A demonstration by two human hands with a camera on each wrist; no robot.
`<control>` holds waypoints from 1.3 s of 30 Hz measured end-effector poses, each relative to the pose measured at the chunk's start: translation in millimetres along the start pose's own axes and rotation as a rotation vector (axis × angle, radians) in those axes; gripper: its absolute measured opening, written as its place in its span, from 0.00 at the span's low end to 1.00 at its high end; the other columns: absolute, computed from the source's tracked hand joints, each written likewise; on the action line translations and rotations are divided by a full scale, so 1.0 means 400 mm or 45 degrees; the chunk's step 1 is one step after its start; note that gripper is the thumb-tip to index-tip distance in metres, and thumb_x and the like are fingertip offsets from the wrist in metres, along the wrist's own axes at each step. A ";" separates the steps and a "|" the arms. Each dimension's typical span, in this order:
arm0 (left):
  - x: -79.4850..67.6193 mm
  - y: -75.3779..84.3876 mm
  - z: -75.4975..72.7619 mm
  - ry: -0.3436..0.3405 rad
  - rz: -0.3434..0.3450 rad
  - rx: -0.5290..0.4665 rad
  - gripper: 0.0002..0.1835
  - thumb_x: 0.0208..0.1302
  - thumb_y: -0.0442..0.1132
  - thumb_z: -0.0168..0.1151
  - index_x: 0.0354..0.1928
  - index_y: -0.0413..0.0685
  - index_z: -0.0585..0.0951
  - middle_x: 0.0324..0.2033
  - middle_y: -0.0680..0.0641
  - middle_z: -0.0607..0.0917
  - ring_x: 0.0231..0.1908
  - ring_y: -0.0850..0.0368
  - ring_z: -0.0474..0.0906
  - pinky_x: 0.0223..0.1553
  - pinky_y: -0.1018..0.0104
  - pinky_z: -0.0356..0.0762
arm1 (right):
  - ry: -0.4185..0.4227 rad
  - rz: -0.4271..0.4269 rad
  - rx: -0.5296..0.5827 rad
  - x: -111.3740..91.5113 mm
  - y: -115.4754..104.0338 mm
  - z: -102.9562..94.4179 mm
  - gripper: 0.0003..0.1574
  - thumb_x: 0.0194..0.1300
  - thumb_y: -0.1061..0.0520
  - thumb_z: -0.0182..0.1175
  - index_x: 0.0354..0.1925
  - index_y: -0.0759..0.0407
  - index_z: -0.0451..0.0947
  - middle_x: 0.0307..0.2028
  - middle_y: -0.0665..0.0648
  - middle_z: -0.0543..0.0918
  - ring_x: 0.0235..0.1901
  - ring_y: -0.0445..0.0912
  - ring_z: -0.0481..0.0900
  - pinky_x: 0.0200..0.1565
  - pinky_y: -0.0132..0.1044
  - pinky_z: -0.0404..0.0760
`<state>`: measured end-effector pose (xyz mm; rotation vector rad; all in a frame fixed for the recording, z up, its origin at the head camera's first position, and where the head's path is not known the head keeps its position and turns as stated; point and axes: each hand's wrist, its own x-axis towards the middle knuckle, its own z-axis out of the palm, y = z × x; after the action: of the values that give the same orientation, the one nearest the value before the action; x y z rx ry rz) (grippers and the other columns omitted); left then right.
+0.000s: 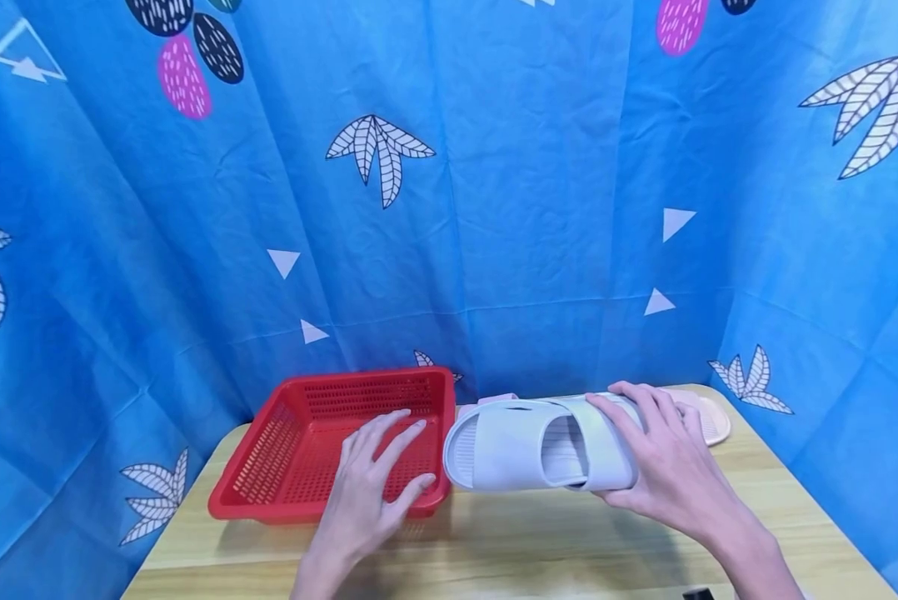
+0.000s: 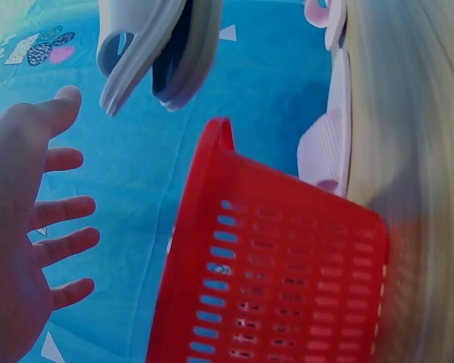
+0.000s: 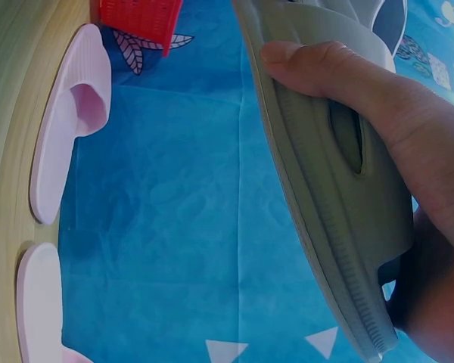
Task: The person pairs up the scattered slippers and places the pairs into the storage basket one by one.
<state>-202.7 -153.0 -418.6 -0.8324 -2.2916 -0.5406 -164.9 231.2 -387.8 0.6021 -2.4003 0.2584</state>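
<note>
"Above the wooden table (image 1: 509, 542), what does the right hand (image 1: 670, 458) do?"

"It holds the white slippers (image 1: 505, 454). The fingers are bent over the upper side, and in the right wrist view the thumb is pressed on the side of one slipper."

"Is it one slipper, or two?"

"In the left wrist view I can see two, close side by side. They are in the air, with one end directed to the red basket (image 1: 269, 507), near its rim, but a gap is visible there."

"And the left hand (image 1: 366, 479), is it narrow or wide?"

"It is rather wide. The fingers are spread and a little bent, and the thumb is well away from them. From the head view, this hand appears in front of the basket, on its right part, while the slippers are apart from the fingertips."

"What other things are on the table?"

"Behind the right hand there are two pink slippers, one (image 3: 53, 162) closer to the basket and the other (image 3: 41, 302) farther. At the lower edge of the head view is a small black object (image 1: 698, 594); what it is, I cannot tell. A blue curtain (image 1: 531, 167) with printed leaves hangs behind."
</note>
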 end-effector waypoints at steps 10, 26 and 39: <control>-0.048 -0.036 0.002 -0.073 -0.098 0.105 0.36 0.56 0.62 0.61 0.67 0.71 0.65 0.67 0.52 0.64 0.65 0.51 0.57 0.56 0.40 0.57 | -0.022 0.001 0.015 0.005 0.007 0.008 0.68 0.27 0.18 0.67 0.66 0.44 0.65 0.60 0.58 0.67 0.57 0.55 0.63 0.43 0.51 0.59; -0.111 -0.107 -0.013 -0.012 -0.141 0.154 0.31 0.58 0.54 0.62 0.65 0.65 0.71 0.64 0.52 0.69 0.62 0.49 0.63 0.53 0.45 0.56 | -0.029 0.016 0.008 0.001 0.004 0.013 0.69 0.24 0.24 0.73 0.66 0.43 0.65 0.60 0.56 0.67 0.56 0.53 0.63 0.41 0.49 0.59; -0.178 -0.159 -0.028 -0.010 -0.262 0.200 0.24 0.62 0.51 0.59 0.62 0.61 0.74 0.60 0.49 0.73 0.61 0.48 0.64 0.55 0.43 0.54 | -0.040 0.022 -0.013 -0.005 -0.003 0.019 0.69 0.25 0.21 0.71 0.67 0.41 0.64 0.59 0.55 0.67 0.56 0.52 0.62 0.40 0.48 0.60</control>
<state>-198.8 -234.8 -469.1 -0.5278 -2.4063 -0.4389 -166.8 228.4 -394.9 0.5847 -2.4370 0.2457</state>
